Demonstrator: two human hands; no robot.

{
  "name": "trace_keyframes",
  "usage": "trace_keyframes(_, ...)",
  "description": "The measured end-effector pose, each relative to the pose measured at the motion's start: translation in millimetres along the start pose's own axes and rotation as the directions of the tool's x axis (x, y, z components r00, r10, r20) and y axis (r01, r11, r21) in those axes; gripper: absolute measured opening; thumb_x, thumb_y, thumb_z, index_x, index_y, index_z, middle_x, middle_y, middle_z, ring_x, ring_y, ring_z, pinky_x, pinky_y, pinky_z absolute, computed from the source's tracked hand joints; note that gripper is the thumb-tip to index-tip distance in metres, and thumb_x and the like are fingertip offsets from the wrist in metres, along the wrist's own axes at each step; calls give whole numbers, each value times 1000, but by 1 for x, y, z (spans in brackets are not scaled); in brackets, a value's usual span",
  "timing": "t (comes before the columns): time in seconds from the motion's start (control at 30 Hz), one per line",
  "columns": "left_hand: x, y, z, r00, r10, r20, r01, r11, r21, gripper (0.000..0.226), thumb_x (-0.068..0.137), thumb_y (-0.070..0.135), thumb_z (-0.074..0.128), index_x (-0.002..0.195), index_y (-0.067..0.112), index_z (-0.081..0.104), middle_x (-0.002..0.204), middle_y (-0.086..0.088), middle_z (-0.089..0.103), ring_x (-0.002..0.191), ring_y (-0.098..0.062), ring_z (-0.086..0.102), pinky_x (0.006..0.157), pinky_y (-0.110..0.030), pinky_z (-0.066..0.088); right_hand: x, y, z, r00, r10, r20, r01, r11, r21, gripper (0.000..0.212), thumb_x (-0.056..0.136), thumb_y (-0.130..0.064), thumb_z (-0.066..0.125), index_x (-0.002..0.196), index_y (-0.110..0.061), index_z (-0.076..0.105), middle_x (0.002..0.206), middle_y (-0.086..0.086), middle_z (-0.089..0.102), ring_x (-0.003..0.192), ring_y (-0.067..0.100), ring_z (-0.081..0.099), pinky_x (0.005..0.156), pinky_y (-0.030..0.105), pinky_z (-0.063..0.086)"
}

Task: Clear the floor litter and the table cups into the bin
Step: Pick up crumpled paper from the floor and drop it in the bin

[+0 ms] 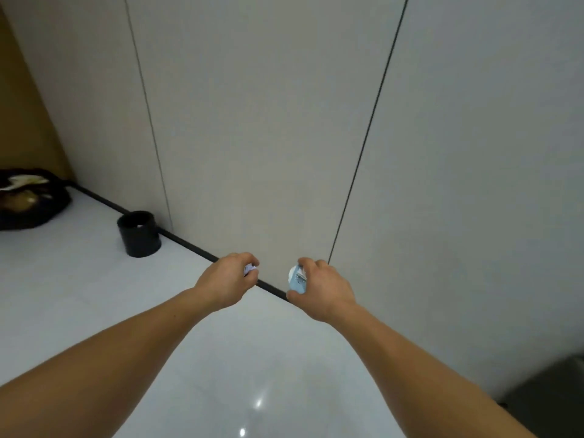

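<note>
A: What is the setting?
B: A glossy white floor [79,295] fills the lower half of the frame and meets pale grey wall panels [259,121] along a black skirting [189,245] that runs from middle left down towards the centre.

A: What lies at the far left?
B: A black bag [47,213] slumps open on the floor at the left edge, with pale and brownish rubbish showing inside.

A: And the bin?
B: A black bin [142,241], round and upright, stands left of centre against the skirting, with something pale in its mouth. It is well apart from both hands.

A: The hands?
B: Both reach forward at mid-frame, above the skirting. The left hand [226,284] is curled, pinching a small white scrap of paper [249,269] at its fingertips. Just right of it, the right hand [325,289] grasps a pale blue cup [297,279] with fingers over the top and thumb beneath. The cup looks crushed, though blur hides its exact shape.

A: Anything further right?
B: A dark grey object [550,387] sits in the lower right corner, too cut off to identify.
</note>
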State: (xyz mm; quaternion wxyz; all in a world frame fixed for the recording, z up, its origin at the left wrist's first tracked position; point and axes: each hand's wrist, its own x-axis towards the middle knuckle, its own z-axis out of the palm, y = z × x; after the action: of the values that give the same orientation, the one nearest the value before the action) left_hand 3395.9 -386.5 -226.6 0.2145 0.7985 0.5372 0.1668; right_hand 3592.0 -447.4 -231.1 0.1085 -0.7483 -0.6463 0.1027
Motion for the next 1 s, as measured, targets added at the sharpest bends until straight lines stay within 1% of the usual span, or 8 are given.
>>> trace_keyframes(0.07,-4,-42,-29,997,-50,-58,50,999,-2,30,97,37,46,122,25,56,115,-1,62,90,-16,59,79,-31,52,19,-47,10,998,-60,-9,60,998,25,72,81,-53,61,143,-30,32,131,1,48,117,23,49,87,35,43)
trace_keyframes(0.17,-19,-103,-71,983,-138,-120,135,990,-32,28,96,38,47,120,26,56,112,-1,63,83,-16,60,75,-33,55,38,-124,35,986,-158,52,157,987,26,73,80,-53,61,143,-29,32,130,1,49,116,23,50,86,35,43)
trace_keyframes(0.37,-26,-197,-111,942,-278,-186,272,961,-54,30,97,35,49,125,26,53,123,0,60,100,-16,58,83,-27,50,78,-234,82,940,-309,143,311,950,13,75,81,-56,61,144,-28,32,132,1,49,116,23,51,89,35,45)
trace_keyframes(0.6,-11,-303,-155,884,-424,-195,425,904,-40,33,99,32,45,129,22,52,127,-2,58,105,-17,58,85,-26,47,171,-335,131,884,-408,229,412,911,31,74,82,-54,62,144,-27,33,131,2,49,115,23,51,88,35,46)
trace_keyframes(0.73,22,-371,-198,836,-500,-225,502,863,-54,33,98,32,45,128,21,53,119,-2,60,84,-16,58,72,-24,45,240,-403,161,841,-477,255,479,876,57,75,82,-54,62,145,-27,32,131,3,49,115,23,51,89,36,48)
trace_keyframes(0.8,40,-404,-219,821,-526,-223,532,846,-37,32,97,33,45,126,22,54,117,-2,60,77,-16,56,70,-26,46,276,-436,171,825,-502,259,500,862,79,74,82,-54,62,144,-27,33,130,3,49,115,24,51,89,36,47)
trace_keyframes(0.9,68,-450,-249,789,-564,-244,575,818,-30,33,96,36,45,126,24,55,118,-2,59,87,-18,59,77,-31,51,321,-483,182,797,-541,268,533,839,110,73,81,-53,63,143,-27,34,130,4,48,114,24,51,86,35,46)
trace_keyframes(1.0,97,-488,-268,773,-576,-267,588,808,-39,33,95,37,46,125,26,55,117,-2,59,85,-18,59,75,-30,51,361,-518,194,775,-574,264,562,818,125,74,81,-54,64,144,-27,34,131,4,48,115,24,51,86,35,46)
